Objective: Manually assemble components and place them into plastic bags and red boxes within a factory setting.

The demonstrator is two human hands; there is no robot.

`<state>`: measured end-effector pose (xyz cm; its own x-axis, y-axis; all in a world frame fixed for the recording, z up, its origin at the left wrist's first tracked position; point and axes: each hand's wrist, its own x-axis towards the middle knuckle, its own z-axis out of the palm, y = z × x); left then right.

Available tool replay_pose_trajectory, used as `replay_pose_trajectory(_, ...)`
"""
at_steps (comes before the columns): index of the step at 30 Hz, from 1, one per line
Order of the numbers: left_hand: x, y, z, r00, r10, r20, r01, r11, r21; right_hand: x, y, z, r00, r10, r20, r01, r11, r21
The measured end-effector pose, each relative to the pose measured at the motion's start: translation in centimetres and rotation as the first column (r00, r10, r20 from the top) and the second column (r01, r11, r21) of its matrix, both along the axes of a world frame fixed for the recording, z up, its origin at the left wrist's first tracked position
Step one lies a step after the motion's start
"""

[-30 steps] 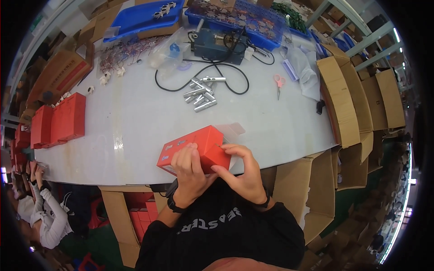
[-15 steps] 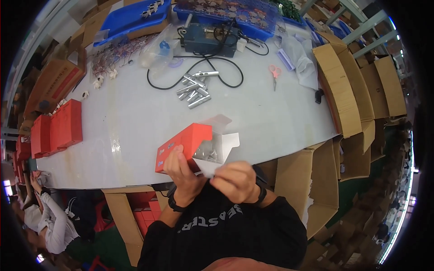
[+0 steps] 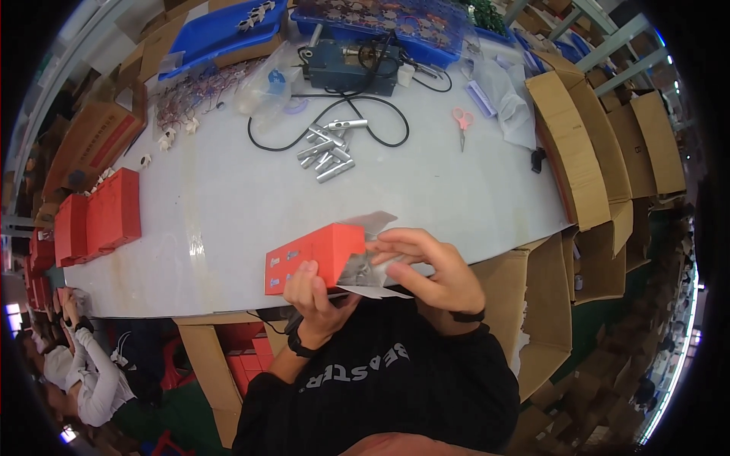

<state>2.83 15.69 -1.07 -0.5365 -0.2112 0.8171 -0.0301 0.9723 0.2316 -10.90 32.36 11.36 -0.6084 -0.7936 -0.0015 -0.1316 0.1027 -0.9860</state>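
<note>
My left hand [image 3: 313, 298] grips a red cardboard box [image 3: 315, 254] near the table's front edge, its fingers wrapped over the near side. The box's right end stands open, with white flaps [image 3: 372, 290] sticking out. Something in clear plastic shows inside, too unclear to name. My right hand [image 3: 437, 275] is at that open end, fingers stretched out and thumb apart, touching the white inner side of a flap. Beyond the box lies a loose pile of silver metal tubes [image 3: 327, 149], apart from both hands.
A blue machine [image 3: 353, 68] with a looping black cable stands at the back, near blue trays [image 3: 220, 38]. Pink scissors [image 3: 462, 125] lie to the right. Red boxes [image 3: 114, 209] stand on the left. Open cartons [image 3: 566, 152] line the right edge. Another person [image 3: 91, 380] sits at lower left.
My right hand has let go of the near flap and moved up and right, its fingers now spread at the opening. The box has shifted slightly to the right and turned a little.
</note>
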Motion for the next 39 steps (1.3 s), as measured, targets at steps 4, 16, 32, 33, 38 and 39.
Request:
replay_pose_trajectory(4, 0.7, 0.5, -1.0, 0.999, -0.046, 0.015, 0.047, 0.997, -0.065, -1.0, 0.1, 2.0, 0.991, 0.080, 0.110, -0.095, 0.986, 0.134)
replay_pose_trajectory(16, 0.6, 1.3, -0.8, 0.995, -0.070, 0.076, 0.076, 0.993, -0.090, 1.1, -0.2, 1.2, 0.920, 0.205, -0.333, -0.195, 0.979, 0.065)
replay_pose_trajectory(32, 2.3, 0.5, -2.2, 0.992, -0.127, -0.004, 0.125, 0.983, -0.136, 0.0, -0.2, -1.4, 0.988, 0.115, 0.106, -0.121, 0.991, 0.057)
replay_pose_trajectory(33, 2.5, 0.2, -2.3, 0.993, -0.122, 0.001, 0.121, 0.982, -0.144, 0.5, -0.6, -1.2, 0.992, 0.097, -0.075, -0.088, 0.990, 0.109)
replay_pose_trajectory(38, 2.8, -1.0, -2.7, 0.985, -0.155, 0.073, 0.164, 0.975, -0.151, 0.8, -0.7, -1.2, 0.971, 0.137, -0.195, -0.123, 0.989, 0.086)
replay_pose_trajectory(39, 2.5, -1.4, -2.7, 0.988, -0.134, 0.073, 0.145, 0.973, -0.181, 0.4, -0.8, -2.2, 0.960, 0.132, -0.248, -0.115, 0.990, 0.083)
